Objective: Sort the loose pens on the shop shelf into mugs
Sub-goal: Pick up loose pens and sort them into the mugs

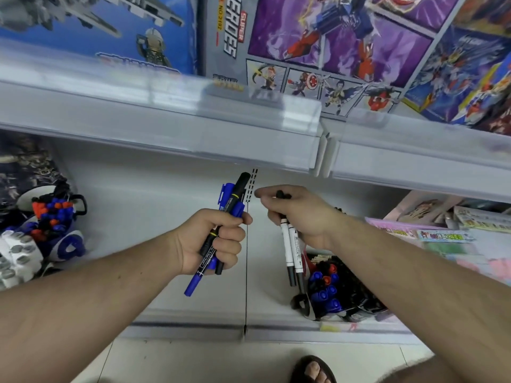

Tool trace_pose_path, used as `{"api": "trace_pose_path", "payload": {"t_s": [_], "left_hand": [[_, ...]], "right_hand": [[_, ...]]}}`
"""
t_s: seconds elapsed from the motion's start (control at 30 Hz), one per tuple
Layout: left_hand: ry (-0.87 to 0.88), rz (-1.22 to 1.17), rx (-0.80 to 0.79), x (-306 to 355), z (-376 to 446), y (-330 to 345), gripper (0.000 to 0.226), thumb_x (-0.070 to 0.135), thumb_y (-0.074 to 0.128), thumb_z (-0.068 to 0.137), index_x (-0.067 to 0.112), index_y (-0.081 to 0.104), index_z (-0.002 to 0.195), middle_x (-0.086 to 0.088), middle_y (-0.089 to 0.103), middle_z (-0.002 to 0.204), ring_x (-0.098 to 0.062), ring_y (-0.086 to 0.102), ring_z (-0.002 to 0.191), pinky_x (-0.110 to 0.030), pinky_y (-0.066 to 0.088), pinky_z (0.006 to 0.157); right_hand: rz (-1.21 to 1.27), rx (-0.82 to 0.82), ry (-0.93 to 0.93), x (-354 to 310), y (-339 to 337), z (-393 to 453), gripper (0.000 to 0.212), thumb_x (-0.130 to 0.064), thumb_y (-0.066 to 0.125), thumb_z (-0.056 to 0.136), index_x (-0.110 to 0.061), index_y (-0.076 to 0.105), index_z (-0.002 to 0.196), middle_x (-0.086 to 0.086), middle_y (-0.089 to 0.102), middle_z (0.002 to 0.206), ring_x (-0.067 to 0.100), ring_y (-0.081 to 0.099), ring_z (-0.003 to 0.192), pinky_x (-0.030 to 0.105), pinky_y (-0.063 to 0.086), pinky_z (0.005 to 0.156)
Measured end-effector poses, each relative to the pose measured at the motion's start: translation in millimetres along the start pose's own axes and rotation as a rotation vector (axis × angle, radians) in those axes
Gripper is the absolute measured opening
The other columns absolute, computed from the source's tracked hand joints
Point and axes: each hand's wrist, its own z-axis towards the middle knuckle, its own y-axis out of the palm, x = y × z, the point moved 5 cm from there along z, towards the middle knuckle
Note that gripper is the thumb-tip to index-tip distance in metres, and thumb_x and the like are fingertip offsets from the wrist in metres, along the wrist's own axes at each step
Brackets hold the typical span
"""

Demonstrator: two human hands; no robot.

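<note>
Head view: the left hand grips a mixed bundle of blue and black markers in a closed fist above the white shelf. At three o'clock from it, the right hand pinches two white-barrelled pens that hang tip-down over a mug already crowded with blue, red and black pens. At nine o'clock another mug is likewise full. Sorting looks well along; both handfuls are not yet placed.
</note>
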Motion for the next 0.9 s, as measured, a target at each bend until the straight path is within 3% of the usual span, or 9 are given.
{"api": "trace_pose_path", "payload": {"t_s": [0.13,0.23,0.33,0.47,0.6,0.73,0.9], "left_hand": [[-0.052,0.019,-0.068,-7,3,10,0.037,0.004,0.089,0.045,0.010,0.070,0.075,0.006,0.037,0.045,-0.007,0.035,0.032,-0.017,0.033,0.037],[-0.058,0.043,-0.038,-11,5,13,0.033,0.004,0.084,0.051,0.010,0.072,0.081,0.005,0.037,0.047,-0.007,0.034,0.034,-0.018,0.033,0.038],[-0.054,0.086,0.046,-10,4,13,0.023,0.007,0.064,0.069,0.009,0.074,0.089,0.004,0.040,0.052,-0.006,0.033,0.035,-0.017,0.032,0.038],[-0.077,0.236,0.137,-9,0,4,0.030,0.007,0.061,0.070,0.010,0.078,0.095,-0.001,0.055,0.066,-0.006,0.039,0.039,-0.018,0.035,0.039],[-0.064,0.289,0.263,-3,-6,-18,0.025,0.007,0.060,0.072,0.009,0.078,0.089,-0.003,0.064,0.074,-0.008,0.044,0.042,-0.019,0.039,0.039],[0.063,0.277,0.441,9,-7,-36,0.012,0.006,0.055,0.092,0.009,0.065,0.096,-0.002,0.070,0.076,-0.007,0.043,0.042,-0.018,0.038,0.039],[0.187,0.247,0.471,11,1,-14,0.010,0.020,0.058,0.096,0.013,0.064,0.096,-0.003,0.075,0.092,-0.008,0.046,0.048,-0.018,0.040,0.041]], "right_hand": [[0.112,-0.182,0.009,-1,22,6,0.017,-0.021,0.056,0.100,-0.022,0.070,0.091,0.003,0.046,0.055,0.014,0.035,0.051,0.027,0.023,0.048],[0.184,-0.150,-0.022,1,23,14,0.028,-0.018,0.060,0.097,-0.026,0.074,0.074,0.002,0.046,0.056,0.019,0.037,0.057,0.032,0.026,0.058],[0.168,-0.095,-0.007,5,21,19,0.033,-0.018,0.063,0.095,-0.025,0.072,0.064,0.000,0.050,0.056,0.018,0.042,0.057,0.036,0.032,0.072],[0.070,0.080,0.017,5,-1,20,0.020,-0.024,0.065,0.094,-0.012,0.064,0.078,-0.003,0.050,0.052,0.013,0.042,0.054,0.031,0.032,0.065],[0.194,0.322,0.058,7,-43,20,0.036,-0.021,0.061,0.095,-0.019,0.051,0.060,-0.007,0.044,0.047,0.013,0.031,0.060,0.032,0.026,0.071],[0.274,0.327,0.014,8,-58,14,0.037,-0.008,0.048,0.098,-0.019,0.049,0.063,-0.005,0.043,0.051,0.012,0.029,0.059,0.030,0.023,0.064],[0.266,0.191,0.012,6,-35,4,0.028,-0.023,0.056,0.100,-0.011,0.058,0.075,0.000,0.044,0.050,0.011,0.033,0.043,0.030,0.024,0.055]]}}
